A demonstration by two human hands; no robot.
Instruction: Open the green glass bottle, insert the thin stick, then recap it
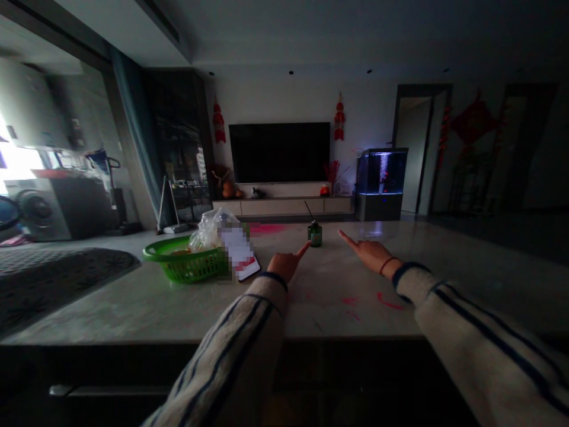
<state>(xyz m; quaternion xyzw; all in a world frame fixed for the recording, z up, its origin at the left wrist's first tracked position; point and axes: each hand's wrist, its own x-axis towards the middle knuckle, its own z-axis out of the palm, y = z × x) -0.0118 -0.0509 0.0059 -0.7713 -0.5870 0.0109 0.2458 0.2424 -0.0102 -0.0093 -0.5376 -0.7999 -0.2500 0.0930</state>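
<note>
Bottle [315, 234], small and dark green, one thin stick [307, 209] upright in its neck, standing far out on the worktop [133, 302] between the two hands. Left hand [284, 265] just near-left of it, index finger stretched toward the bottle's base, other fingers curled into the palm, gripping nothing; fingertip right beside the glass, contact impossible to tell in the dim light. Right hand [371, 254] to the right of the bottle, palm down, index finger likewise pointed left toward it, remaining fingers folded, also holding nothing; a clear gap between that fingertip and the bottle. Red band [386, 265] round the right wrist. Both forearms in pale sleeves [249, 332] with dark stripes. Counted: one bottle, one stick, two hands, one basket, one bag, one phone. Basket [186, 267], bright green openwork plastic, left of the left hand, close to the worktop's left edge; inside it one crumpled clear plastic bag [207, 231], contents too dim to name. Phone [240, 255] at the basket's right side, seemingly propped against it, screen lit white with a red strip at the bottom, partly blurred. Several red smears [386, 302] on the worktop near the right wrist, plus one pink patch [267, 228] farther off, left of the bottle. Across the room: one dark television [279, 152] flanked by two red hanging ornaments [218, 123], one lit fish tank [382, 172] to its right, one washing machine [38, 207] far left.
</note>
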